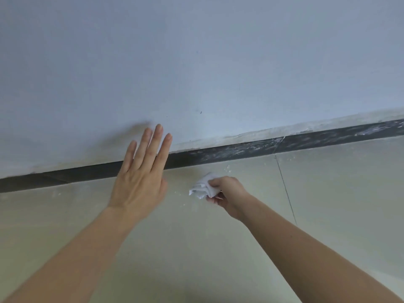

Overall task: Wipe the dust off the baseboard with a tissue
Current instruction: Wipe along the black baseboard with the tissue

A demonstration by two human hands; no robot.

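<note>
A dark baseboard (240, 149) runs across the view where the pale wall meets the floor. Its right stretch is streaked with white dust; the left stretch looks cleaner. My right hand (227, 195) grips a crumpled white tissue (204, 185) low over the floor, just in front of the baseboard and apart from it. My left hand (142, 171) is held flat with straight fingers, the fingertips up against the wall above the baseboard; it covers a short piece of the baseboard.
A pale blue-white wall (196, 62) fills the upper half. Beige floor tiles (175, 248) fill the lower half, with a dark grout line (286, 191) to the right of my right hand. White crumbs lie on the floor near the tissue.
</note>
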